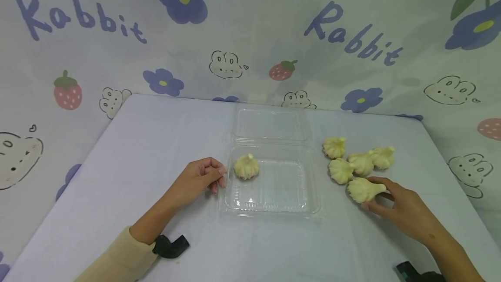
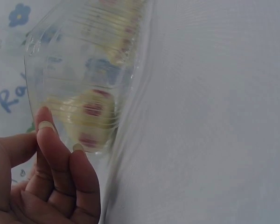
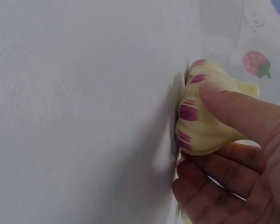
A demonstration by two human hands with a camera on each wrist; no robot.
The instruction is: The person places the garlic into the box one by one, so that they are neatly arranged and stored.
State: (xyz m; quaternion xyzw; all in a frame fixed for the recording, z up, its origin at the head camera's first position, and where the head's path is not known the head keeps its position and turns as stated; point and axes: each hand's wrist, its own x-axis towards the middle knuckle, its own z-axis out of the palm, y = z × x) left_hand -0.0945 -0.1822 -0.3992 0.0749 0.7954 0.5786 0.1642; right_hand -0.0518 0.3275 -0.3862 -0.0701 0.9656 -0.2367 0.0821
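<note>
A clear plastic clamshell box (image 1: 270, 186) lies with its lid folded back, and one garlic bulb (image 1: 246, 167) sits inside at its left. My left hand (image 1: 203, 176) pinches the box's left rim between thumb and fingers; in the left wrist view the bulb (image 2: 91, 121) shows through the clear wall. To the right of the box, my right hand (image 1: 403, 208) grips a garlic bulb (image 1: 364, 189) by its sides, its stem pointing right. The right wrist view has the thumb on this pale yellow, purple-marked bulb (image 3: 207, 112), which is low at the white surface.
Several more garlic bulbs (image 1: 361, 163) lie clustered just beyond my right hand. The open lid (image 1: 272, 124) reaches toward the back edge of the white table (image 1: 156, 134). Behind the table hangs a printed cloth (image 1: 250, 34) with rabbits, flowers and strawberries.
</note>
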